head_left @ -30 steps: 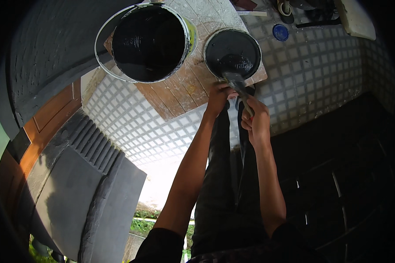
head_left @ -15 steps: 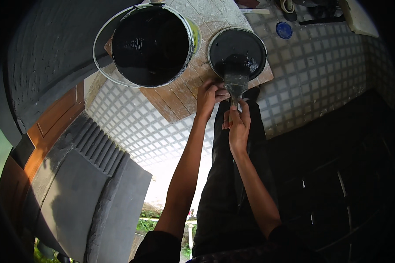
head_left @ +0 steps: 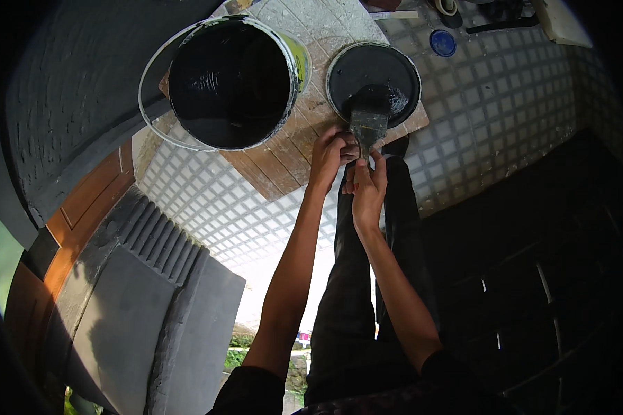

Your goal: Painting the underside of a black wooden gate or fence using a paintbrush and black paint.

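Black paint coats the brush [head_left: 371, 117], its bristles resting in a round lid [head_left: 372, 77] on a wooden board [head_left: 294, 155]. I see my left hand [head_left: 331, 155] and right hand [head_left: 368, 190] both clamped on the brush handle. Beside the lid stands a paint bucket [head_left: 230, 83]; a blue cap [head_left: 442, 43] lies on tiled floor [head_left: 491, 117].

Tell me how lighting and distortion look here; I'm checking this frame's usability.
Head view: fisheye bends the tile lines toward a black rim; glare whitens the floor between the forearms; wet sheen glints inside the bucket; right side lies in deep shadow; hands, brush and lid stay sharp.
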`<state>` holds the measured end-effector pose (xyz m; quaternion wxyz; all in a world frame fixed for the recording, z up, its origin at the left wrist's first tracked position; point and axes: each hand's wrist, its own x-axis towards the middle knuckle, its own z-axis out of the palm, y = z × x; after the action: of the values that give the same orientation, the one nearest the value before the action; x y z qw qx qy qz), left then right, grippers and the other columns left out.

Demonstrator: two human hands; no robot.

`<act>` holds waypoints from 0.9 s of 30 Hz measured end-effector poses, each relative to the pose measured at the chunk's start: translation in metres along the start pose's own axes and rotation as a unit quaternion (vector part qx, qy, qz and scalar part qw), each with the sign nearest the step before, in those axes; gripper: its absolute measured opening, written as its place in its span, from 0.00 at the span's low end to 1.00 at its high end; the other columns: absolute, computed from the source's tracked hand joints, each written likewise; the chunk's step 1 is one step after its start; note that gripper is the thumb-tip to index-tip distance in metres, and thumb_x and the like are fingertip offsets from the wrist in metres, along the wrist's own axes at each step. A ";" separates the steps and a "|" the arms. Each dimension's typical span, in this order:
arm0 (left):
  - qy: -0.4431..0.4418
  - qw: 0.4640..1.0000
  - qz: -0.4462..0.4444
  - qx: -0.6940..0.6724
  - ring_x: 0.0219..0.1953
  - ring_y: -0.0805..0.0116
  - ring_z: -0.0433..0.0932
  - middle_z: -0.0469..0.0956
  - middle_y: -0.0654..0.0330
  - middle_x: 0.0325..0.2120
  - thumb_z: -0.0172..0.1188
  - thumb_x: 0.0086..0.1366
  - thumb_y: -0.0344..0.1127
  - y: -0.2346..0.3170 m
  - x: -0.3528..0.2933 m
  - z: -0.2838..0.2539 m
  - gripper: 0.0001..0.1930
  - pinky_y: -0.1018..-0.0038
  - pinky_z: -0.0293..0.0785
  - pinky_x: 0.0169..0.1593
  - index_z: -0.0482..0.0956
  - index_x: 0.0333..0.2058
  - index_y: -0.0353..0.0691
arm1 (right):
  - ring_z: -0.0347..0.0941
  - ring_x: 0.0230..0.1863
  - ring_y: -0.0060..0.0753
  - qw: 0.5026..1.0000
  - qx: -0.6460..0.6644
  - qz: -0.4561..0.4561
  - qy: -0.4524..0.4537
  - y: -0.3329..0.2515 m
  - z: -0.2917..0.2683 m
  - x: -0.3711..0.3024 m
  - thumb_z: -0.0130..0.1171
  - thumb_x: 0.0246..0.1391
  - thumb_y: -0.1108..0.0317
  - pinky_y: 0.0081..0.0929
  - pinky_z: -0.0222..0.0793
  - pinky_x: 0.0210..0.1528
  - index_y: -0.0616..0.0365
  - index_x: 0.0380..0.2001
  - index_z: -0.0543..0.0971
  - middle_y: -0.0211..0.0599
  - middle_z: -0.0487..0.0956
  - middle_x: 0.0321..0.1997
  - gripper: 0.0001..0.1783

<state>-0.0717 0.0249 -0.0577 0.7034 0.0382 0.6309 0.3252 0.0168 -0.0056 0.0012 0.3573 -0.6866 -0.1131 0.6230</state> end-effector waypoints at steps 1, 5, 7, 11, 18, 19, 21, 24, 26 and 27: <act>-0.002 1.000 -0.001 0.000 0.32 0.75 0.78 0.77 0.63 0.31 0.45 0.61 0.30 0.000 0.001 0.000 0.12 0.77 0.77 0.39 0.75 0.41 0.39 | 0.62 0.20 0.17 1.000 0.000 0.000 0.002 0.000 0.001 -0.001 0.45 0.67 0.67 0.19 0.60 0.22 0.67 0.59 0.62 0.29 0.68 0.21 0.21; -0.005 1.000 0.006 0.016 0.32 0.75 0.78 0.78 0.62 0.32 0.46 0.61 0.30 -0.002 0.002 -0.004 0.13 0.76 0.77 0.40 0.76 0.42 0.39 | 0.62 0.19 0.17 1.000 -0.006 0.019 0.025 0.001 0.004 -0.012 0.45 0.67 0.68 0.20 0.62 0.22 0.68 0.58 0.62 0.30 0.68 0.20 0.21; 0.001 1.000 0.004 0.012 0.31 0.74 0.78 0.78 0.62 0.33 0.46 0.61 0.30 -0.003 0.003 -0.003 0.13 0.76 0.77 0.40 0.76 0.42 0.38 | 0.62 0.19 0.17 0.999 0.000 0.021 0.026 0.001 0.000 -0.017 0.45 0.67 0.68 0.20 0.62 0.21 0.68 0.58 0.62 0.30 0.68 0.20 0.21; 0.007 1.000 0.001 -0.005 0.33 0.74 0.81 0.80 0.62 0.33 0.46 0.62 0.29 -0.005 0.003 -0.005 0.14 0.78 0.77 0.34 0.75 0.45 0.37 | 0.61 0.18 0.17 0.999 0.020 0.034 0.002 -0.006 -0.011 -0.022 0.44 0.67 0.68 0.21 0.62 0.21 0.68 0.58 0.62 0.30 0.68 0.20 0.20; -0.015 0.999 0.022 0.025 0.36 0.71 0.82 0.81 0.59 0.38 0.47 0.62 0.32 -0.005 0.003 -0.006 0.16 0.76 0.77 0.38 0.74 0.48 0.37 | 0.60 0.17 0.18 0.997 -0.041 0.059 -0.025 -0.014 -0.035 -0.005 0.47 0.64 0.69 0.22 0.61 0.19 0.65 0.57 0.65 0.33 0.72 0.23 0.21; -0.018 0.999 0.028 0.028 0.36 0.71 0.82 0.81 0.59 0.38 0.47 0.62 0.32 -0.004 0.005 -0.006 0.16 0.76 0.77 0.38 0.74 0.48 0.37 | 0.60 0.17 0.18 0.998 -0.037 0.053 -0.026 -0.020 -0.035 -0.005 0.47 0.64 0.69 0.22 0.61 0.19 0.65 0.57 0.65 0.33 0.72 0.23 0.21; -0.002 1.000 0.016 0.023 0.38 0.71 0.82 0.81 0.60 0.38 0.49 0.62 0.34 -0.004 0.006 -0.004 0.16 0.76 0.77 0.39 0.75 0.48 0.39 | 0.62 0.16 0.19 0.994 -0.072 0.079 -0.018 -0.034 -0.042 -0.007 0.48 0.62 0.69 0.23 0.62 0.18 0.66 0.57 0.66 0.34 0.73 0.23 0.21; -0.014 1.000 -0.016 0.010 0.44 0.65 0.80 0.79 0.57 0.45 0.48 0.62 0.34 -0.008 0.005 0.004 0.18 0.70 0.77 0.47 0.73 0.51 0.39 | 0.63 0.16 0.20 0.996 -0.043 0.071 -0.045 -0.053 -0.056 -0.003 0.48 0.61 0.70 0.23 0.63 0.18 0.68 0.57 0.66 0.35 0.73 0.23 0.22; -0.015 0.999 -0.034 0.026 0.50 0.61 0.78 0.77 0.57 0.50 0.48 0.63 0.36 -0.014 0.000 0.004 0.21 0.65 0.75 0.53 0.70 0.55 0.41 | 0.63 0.17 0.20 0.996 -0.073 0.020 -0.047 -0.063 -0.066 -0.004 0.47 0.61 0.71 0.23 0.64 0.18 0.63 0.56 0.67 0.36 0.75 0.25 0.20; 0.002 0.998 -0.047 0.039 0.49 0.61 0.78 0.77 0.57 0.50 0.48 0.64 0.38 -0.018 -0.004 -0.015 0.22 0.65 0.75 0.53 0.69 0.57 0.43 | 0.63 0.17 0.19 0.995 -0.081 -0.005 -0.058 -0.069 -0.061 -0.011 0.47 0.61 0.71 0.22 0.64 0.18 0.60 0.55 0.67 0.35 0.75 0.26 0.19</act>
<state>-0.0776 0.0034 -0.0661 0.7142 0.0356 0.6459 0.2672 0.0922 0.0165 0.0512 0.2968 -0.6756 -0.1871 0.6484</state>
